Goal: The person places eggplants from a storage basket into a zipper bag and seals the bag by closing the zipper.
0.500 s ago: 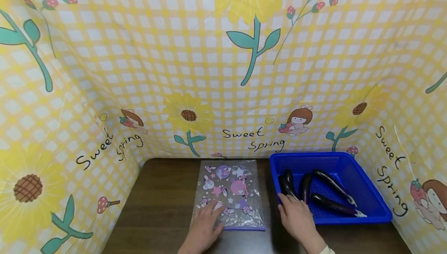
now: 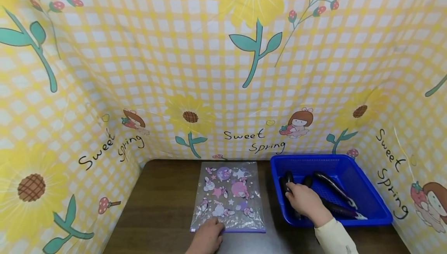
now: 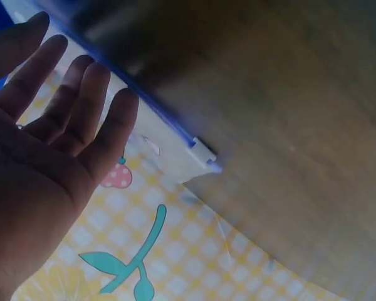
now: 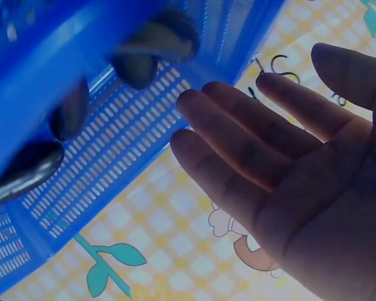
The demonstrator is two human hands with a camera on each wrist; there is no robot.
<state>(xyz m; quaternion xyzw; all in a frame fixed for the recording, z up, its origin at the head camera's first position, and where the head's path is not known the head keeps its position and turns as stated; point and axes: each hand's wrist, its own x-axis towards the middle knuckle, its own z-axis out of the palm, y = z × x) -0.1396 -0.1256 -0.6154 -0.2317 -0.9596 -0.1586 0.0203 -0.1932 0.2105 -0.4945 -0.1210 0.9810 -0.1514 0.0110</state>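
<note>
A clear zip bag (image 2: 232, 197) with pink and purple cartoon prints lies flat on the brown table. My left hand (image 2: 207, 235) is at its near edge, by the purple zip strip; in the left wrist view its fingers (image 3: 97, 94) are loosely bent, and the white slider (image 3: 202, 152) sits near the strip's end. Over the left part of a blue basket (image 2: 371, 199) is my right hand (image 2: 307, 201), close to the dark eggplants (image 2: 331, 186) inside. The right wrist view shows its fingers (image 4: 250, 150) extended and the palm bare. It partly covers some eggplants in the head view.
Yellow checked cloth (image 2: 195, 71) with flower prints stands behind and on both sides of the table (image 2: 157, 195). The basket's raised perforated walls enclose the eggplants, right of the bag.
My right hand has moved forward from the basket's near left edge to above the eggplants. The left hand has drawn back from the bag's middle to its zip edge.
</note>
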